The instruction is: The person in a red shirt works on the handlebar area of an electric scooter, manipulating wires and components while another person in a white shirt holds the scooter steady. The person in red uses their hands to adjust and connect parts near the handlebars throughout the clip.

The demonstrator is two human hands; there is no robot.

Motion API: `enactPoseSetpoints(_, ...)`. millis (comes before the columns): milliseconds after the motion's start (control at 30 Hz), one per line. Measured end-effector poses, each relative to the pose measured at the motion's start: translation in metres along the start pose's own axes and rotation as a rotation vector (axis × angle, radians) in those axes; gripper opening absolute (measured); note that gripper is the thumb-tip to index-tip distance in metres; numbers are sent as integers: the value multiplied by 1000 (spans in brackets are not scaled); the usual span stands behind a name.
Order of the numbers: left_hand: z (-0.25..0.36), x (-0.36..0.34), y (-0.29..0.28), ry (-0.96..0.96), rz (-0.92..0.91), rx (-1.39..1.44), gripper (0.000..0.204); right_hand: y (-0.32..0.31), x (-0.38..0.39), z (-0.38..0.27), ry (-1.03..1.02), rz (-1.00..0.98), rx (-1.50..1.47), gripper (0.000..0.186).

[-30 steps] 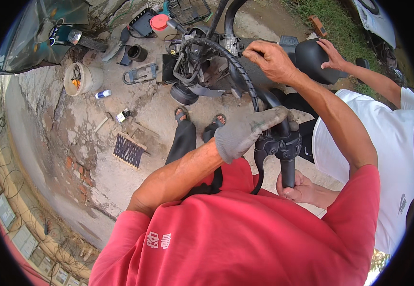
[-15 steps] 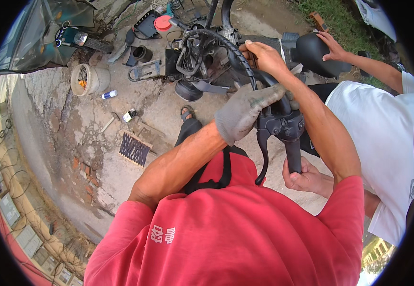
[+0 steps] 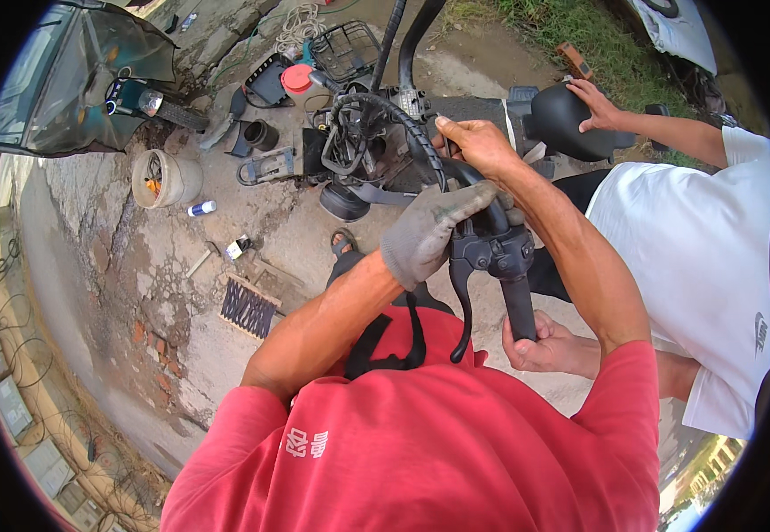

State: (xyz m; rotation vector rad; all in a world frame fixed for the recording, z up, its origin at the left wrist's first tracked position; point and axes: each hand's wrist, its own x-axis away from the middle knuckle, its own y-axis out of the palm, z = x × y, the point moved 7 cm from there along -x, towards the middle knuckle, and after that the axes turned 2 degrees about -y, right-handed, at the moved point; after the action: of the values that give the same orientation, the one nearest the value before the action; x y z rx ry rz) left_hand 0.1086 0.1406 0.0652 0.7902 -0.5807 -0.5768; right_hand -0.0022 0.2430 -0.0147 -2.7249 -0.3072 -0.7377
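A black handlebar of a partly dismantled scooter lies in front of my chest. My left hand, in a grey work glove, is wrapped round it beside the switch housing. Below that hand hangs a black brake lever. Bare, my right hand is closed farther along, near the spiral-wrapped cable; what its fingers pinch is hidden. A co-worker's hand holds the rubber grip at the bar's near end. Their other hand rests on the black seat.
Exposed wiring fills the scooter's front. On the broken concrete at left stand a white bucket and a blue-and-white bottle. A slatted wooden piece, a hammer and a red round lid lie about.
The whole view has shifted, so the handlebar and hands appear farther left. Both my hands keep their holds, and the co-worker's hands stay on the grip and seat.
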Motion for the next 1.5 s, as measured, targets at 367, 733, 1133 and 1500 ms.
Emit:
enactPoseSetpoints(367,-2,-4,3,-49,-33,-5,43,-25,24,-69,-254,184,286,36)
enactPoseSetpoints(733,-9,-5,-3,-74,-35,-42,43,-16,13,-64,-660,133,775,25)
enactPoseSetpoints(1133,-16,1,4,-136,40,74,50,-18,-7,-82,-1096,-116,992,22)
enactPoseSetpoints(1500,-12,2,7,-163,107,67,45,-21,-36,-61,-1035,-136,1037,45)
